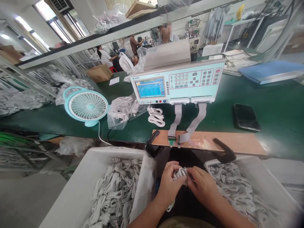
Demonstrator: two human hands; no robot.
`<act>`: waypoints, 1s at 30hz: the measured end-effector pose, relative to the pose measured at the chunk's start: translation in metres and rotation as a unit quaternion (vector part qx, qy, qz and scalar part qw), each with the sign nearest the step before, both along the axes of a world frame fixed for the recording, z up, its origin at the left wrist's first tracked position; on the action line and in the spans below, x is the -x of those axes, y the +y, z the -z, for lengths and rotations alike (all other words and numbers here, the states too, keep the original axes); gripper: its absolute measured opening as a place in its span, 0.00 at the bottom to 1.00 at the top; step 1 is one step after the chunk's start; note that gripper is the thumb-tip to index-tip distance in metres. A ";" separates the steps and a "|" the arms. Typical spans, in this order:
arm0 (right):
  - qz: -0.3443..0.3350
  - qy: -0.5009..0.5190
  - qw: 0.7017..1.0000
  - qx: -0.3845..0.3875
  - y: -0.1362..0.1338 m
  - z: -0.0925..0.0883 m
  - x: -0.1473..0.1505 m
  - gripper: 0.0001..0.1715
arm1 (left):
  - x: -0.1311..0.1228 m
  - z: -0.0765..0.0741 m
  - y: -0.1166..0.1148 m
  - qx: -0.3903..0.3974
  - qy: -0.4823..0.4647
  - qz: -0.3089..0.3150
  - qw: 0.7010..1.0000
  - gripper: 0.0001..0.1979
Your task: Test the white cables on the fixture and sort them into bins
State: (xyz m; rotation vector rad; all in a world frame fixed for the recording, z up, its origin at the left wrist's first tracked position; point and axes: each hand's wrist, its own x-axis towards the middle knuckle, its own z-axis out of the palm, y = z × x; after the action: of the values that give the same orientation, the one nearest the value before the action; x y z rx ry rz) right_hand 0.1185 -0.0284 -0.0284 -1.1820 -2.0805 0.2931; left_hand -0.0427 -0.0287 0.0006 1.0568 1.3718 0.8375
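A coiled white cable (pixel 180 172) is held in front of my body, below the bench edge. My left hand (pixel 169 182) wraps around the coil, and one loop of it hangs out beneath that hand. The fingers of my right hand (pixel 200 182) close on the coil's other side. Ahead of my hands, a small green connector board (pixel 171 142) ends one grey ribbon cable (pixel 176 122). A second ribbon cable (pixel 198 118) lies beside it on a wooden board (pixel 244 142). Both run up to a test instrument (pixel 149 88) with a lit blue screen.
White bins of bundled cables stand at my left (pixel 95 158) and right (pixel 263 171). Black clamps (pixel 152 144) (pixel 224 150) grip the board. On the green bench are a fan (pixel 89 106), bagged cables (pixel 122 110), a loose cable bundle (pixel 156 116) and a phone (pixel 246 117). People sit beyond.
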 end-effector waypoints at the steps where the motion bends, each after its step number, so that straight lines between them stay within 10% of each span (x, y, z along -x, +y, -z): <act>1: 0.004 0.006 1.000 -0.009 0.000 0.000 0.001 0.07 | 0.001 0.001 0.001 -0.032 0.038 0.011 0.999 0.09; 13: -0.021 0.071 0.997 -0.029 0.031 -0.013 0.015 0.09 | 0.016 -0.020 0.041 -0.185 0.202 0.112 0.955 0.06; 22: 0.039 0.339 0.896 0.283 0.056 0.011 0.033 0.20 | 0.010 0.018 0.060 0.011 -0.054 0.010 0.998 0.08; 30: 0.065 0.424 0.846 0.318 0.061 0.003 0.040 0.23 | 0.014 0.014 0.057 0.080 -0.209 -0.030 0.974 0.12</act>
State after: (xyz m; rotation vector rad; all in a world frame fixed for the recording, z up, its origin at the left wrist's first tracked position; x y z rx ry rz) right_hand 0.0786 0.0326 -0.0315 -1.2177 -1.1204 1.2629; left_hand -0.0563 0.0280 -0.0137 0.6698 1.0956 0.9176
